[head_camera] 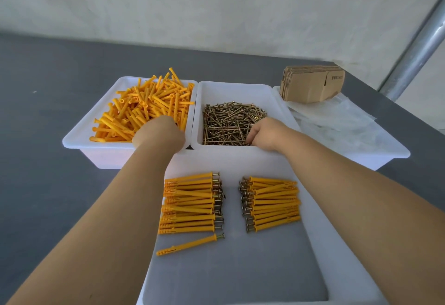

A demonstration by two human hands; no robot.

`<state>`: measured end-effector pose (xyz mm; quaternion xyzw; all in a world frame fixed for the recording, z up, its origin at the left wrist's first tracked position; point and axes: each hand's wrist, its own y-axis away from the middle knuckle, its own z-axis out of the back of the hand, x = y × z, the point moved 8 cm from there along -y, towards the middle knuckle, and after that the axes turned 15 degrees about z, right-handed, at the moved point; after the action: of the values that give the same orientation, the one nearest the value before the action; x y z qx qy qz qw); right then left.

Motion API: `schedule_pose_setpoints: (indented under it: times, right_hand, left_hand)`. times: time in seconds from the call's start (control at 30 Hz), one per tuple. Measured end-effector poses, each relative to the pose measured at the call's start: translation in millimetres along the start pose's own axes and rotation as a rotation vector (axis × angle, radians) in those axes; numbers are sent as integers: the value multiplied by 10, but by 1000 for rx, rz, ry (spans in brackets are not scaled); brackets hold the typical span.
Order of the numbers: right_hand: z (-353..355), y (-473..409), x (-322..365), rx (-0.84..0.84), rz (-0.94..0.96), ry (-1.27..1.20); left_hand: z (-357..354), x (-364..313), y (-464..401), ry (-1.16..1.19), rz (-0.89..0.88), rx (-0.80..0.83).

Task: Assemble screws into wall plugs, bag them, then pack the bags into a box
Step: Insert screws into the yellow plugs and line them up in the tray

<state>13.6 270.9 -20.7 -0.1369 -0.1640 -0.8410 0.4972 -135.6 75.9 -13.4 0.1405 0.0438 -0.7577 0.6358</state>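
Note:
Loose orange wall plugs [147,102] fill the left white bin [79,141]. My left hand [160,133] reaches into its near right corner; its fingers are hidden among the plugs. Brass screws [228,121] lie heaped in the middle white bin [240,88]. My right hand [266,133] is in that bin's near right corner, fingers curled down onto the screws. In the near white tray [320,244] lie two rows of assembled plugs with screws, a left row [190,203] and a right row [272,203], plus one single assembled plug [190,244].
Folded cardboard boxes [310,83] and clear plastic bags [337,117] sit in a white tray [395,153] at the right. The table top [43,112] is dark grey. A metal pole [416,47] slants up at the far right, before a pale wall.

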Motion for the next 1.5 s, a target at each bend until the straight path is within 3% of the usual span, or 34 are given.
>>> schedule_pose_setpoints:
  times: [0.27,0.37,0.47,0.53,0.63,0.73,0.83,0.93,1.03,1.23,1.4,1.5]
  right_hand:
    - [128,129,-104,-423,51,-96]
    - [250,270,-85,-675,106,-139]
    - [416,428,-81,-896,148,-286]
    - [488,460,-103,-907,110,-448]
    - [533,496,-75,-818,65,-748]
    - [455,598,35,-740,72,-1033]
    - [270,682,138,-684,99,-1172]
    - [209,741,221,-674,179,-1110]
    - [310,818,242,-741,285,-997]
    - [625,1030,153,-1028,434,-901]
    - [653,1084,368,-863,574,-398]
    - [630,1090,463,-794,598,-241]
  left_hand:
    - [122,58,-40,253,6,-131]
    - [300,110,47,472,-46,-299]
    - [480,114,156,723,-132,-415]
    - [545,67,230,800,-210,-408]
    - [543,-56,326,847,-326,-292]
    - [427,-168,394,1124,-370,63]
    - [264,-337,531,1199,-454,461]
    - [90,-475,690,996,-527,618]
    - [41,-527,778,841,-566,589]
    - [115,-548,810,730,-645,508]
    - [137,-518,784,759,-627,446]
    - [144,-482,732,774,-593,411]
